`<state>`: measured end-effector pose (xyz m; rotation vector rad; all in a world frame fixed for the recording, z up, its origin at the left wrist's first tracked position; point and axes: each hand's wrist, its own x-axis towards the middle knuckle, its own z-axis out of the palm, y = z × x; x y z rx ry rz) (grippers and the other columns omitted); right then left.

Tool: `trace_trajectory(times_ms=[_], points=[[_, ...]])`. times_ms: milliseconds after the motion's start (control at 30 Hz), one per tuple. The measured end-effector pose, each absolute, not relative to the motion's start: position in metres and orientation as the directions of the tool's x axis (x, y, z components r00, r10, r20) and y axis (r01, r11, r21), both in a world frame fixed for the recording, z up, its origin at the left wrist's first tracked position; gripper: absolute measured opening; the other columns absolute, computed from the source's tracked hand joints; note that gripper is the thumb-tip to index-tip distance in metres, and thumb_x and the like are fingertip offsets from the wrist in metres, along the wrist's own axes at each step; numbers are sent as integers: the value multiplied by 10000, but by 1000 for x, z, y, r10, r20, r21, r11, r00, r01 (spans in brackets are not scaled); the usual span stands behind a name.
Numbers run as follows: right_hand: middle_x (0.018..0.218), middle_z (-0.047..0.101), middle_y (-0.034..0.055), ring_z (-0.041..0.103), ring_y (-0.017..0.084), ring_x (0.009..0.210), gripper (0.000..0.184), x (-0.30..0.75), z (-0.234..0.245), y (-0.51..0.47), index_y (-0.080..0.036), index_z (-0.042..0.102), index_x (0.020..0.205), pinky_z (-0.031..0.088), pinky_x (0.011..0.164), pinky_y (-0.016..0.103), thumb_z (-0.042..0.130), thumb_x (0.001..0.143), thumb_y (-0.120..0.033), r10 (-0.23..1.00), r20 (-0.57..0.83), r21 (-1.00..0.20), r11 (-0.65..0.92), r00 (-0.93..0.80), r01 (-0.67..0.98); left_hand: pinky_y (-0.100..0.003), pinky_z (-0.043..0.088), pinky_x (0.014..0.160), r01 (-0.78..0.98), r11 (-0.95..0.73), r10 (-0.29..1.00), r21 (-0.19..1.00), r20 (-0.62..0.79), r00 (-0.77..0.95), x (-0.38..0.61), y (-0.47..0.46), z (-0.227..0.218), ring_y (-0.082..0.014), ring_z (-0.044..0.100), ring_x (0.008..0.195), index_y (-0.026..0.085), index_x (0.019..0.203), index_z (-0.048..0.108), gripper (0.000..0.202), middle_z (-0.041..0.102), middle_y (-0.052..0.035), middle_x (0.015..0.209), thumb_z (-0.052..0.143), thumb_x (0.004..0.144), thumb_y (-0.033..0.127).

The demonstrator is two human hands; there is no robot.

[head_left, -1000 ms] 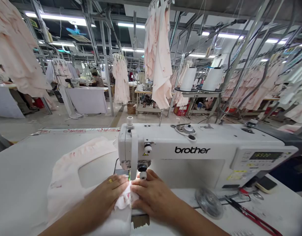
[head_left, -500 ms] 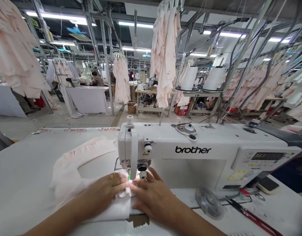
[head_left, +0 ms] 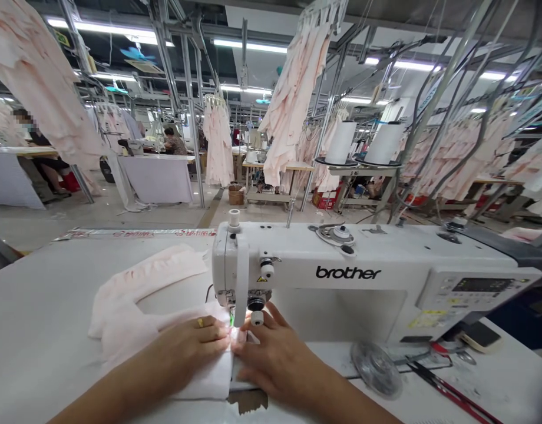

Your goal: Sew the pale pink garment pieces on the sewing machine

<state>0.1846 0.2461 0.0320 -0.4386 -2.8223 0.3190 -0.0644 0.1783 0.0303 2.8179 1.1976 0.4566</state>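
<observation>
Pressing flat with fingers extended, the left hand [head_left: 194, 346] and right hand [head_left: 271, 359] held the pale pink fabric [head_left: 134, 309] down at the needle of the sewing machine [head_left: 386, 259]; neither pinched it. The fabric lay soft and curved on the smooth white table [head_left: 36, 330]. The machine read "brother". Pink garments [head_left: 293, 100] hung from overhead rails.

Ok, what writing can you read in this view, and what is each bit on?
"brother": front of the sewing machine.
Display panel: digits too blurred to read.
Strip with red print: too blurred to read.
Yellow sticker: too small to read.
</observation>
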Motion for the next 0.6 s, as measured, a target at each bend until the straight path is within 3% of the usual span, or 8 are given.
trace_trajectory(times_ms=[133, 267, 433, 600], points=[[1216, 591, 43, 407, 218, 1284, 307, 182, 31, 246, -292, 560, 1215, 25, 1205, 440, 507, 985, -489, 371, 219, -240, 917, -902, 319, -331, 509, 1013, 734, -669, 736, 114, 235, 634, -70, 182, 16, -210, 614, 1184, 254, 1367, 515, 533, 650, -42, 1305, 450, 894, 18], [1130, 613, 43, 425, 227, 1259, 333, 178, 29, 249, -288, 576, 1173, 44, 1208, 480, 533, 957, -537, 446, 211, -268, 882, -870, 387, -349, 520, 1009, 793, -602, 777, 87, 293, 557, -72, 193, 3, -222, 631, 1168, 207, 1299, 575, 492, 667, -72, 1278, 432, 875, 2], [1122, 613, 41, 449, 222, 1243, 290, 179, 30, 251, -296, 602, 1165, 75, 1215, 488, 534, 968, -497, 475, 251, -297, 867, -843, 400, -329, 517, 1003, 804, -583, 789, 121, 319, 524, -72, 203, 2, -209, 640, 1136, 218, 1247, 605, 393, 689, -63, 1222, 453, 915, 72], [1090, 617, 47, 492, 222, 1183, 261, 181, 28, 254, -281, 641, 1127, 123, 1211, 508, 531, 975, -463, 482, 283, -301, 866, -829, 400, -316, 519, 993, 796, -590, 785, 135, 326, 527, -73, 204, 7, -202, 634, 1139, 226, 1258, 604, 488, 691, -48, 1213, 420, 860, 13]])
